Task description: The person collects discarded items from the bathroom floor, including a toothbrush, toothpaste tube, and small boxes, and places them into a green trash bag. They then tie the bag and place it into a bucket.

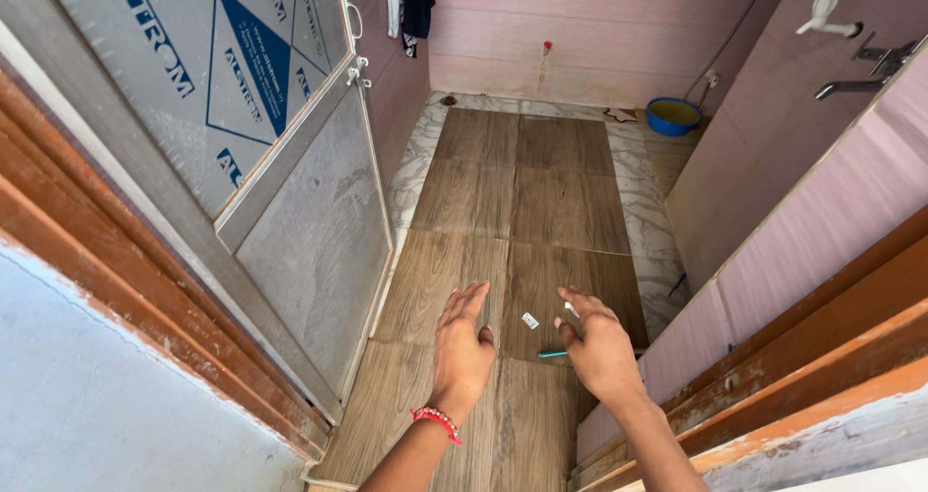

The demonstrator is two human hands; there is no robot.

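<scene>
Blue basin point(673, 116): in the far right corner by the wall; from my view I cannot tell what is in it.
Floor point(541, 183): wood-look tiles with a marbled border, pink tiled walls, grey door point(309, 231) swung open on the left.
Left hand point(462, 342): fingers spread, holding nothing, above the tiles; red bracelet point(437, 420) on the wrist.
Right hand point(597, 345): loosely open, empty.
Teal stick point(553, 354): on the floor between my hands, just beside the right thumb.
White scrap point(530, 320): on the tiles nearby.
</scene>
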